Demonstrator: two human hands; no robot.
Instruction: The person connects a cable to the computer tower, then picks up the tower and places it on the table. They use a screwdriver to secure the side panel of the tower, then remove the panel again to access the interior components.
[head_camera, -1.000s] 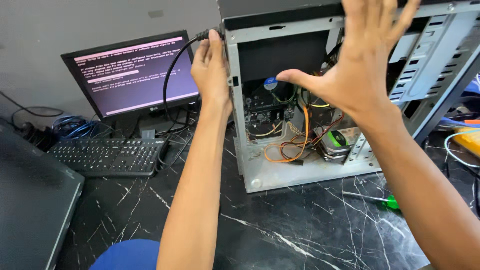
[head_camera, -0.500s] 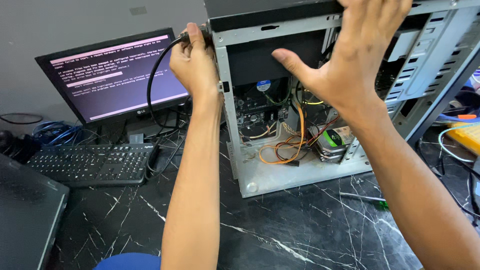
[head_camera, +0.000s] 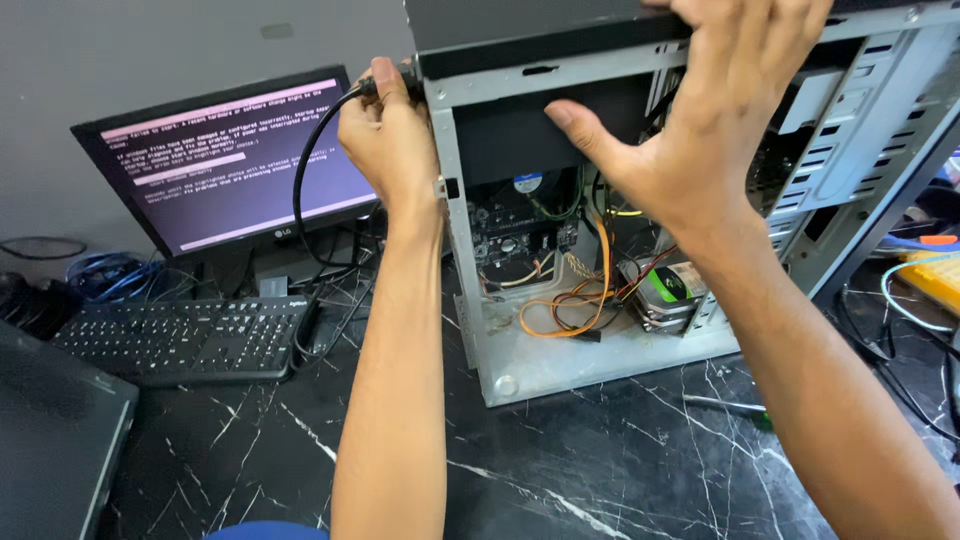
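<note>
Repair workshop: opened computer case (head_camera: 640, 300), monitor (head_camera: 230, 160)

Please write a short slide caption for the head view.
Left hand grips black cable behind open computer case; right hand braces its top.

Left hand: the left hand (head_camera: 392, 140) is closed around a black cable plug (head_camera: 385, 85) at the rear edge of the open computer case (head_camera: 560, 360).
Right hand: the right hand (head_camera: 700, 130) is spread flat on the case's top, thumb down over the opening.
Inside case: orange wires (head_camera: 590, 300) and a hard drive (head_camera: 665, 295).
Tabletop: the black marble tabletop (head_camera: 600, 470) carries a keyboard (head_camera: 180, 340) and a lit monitor (head_camera: 225, 165).
</note>
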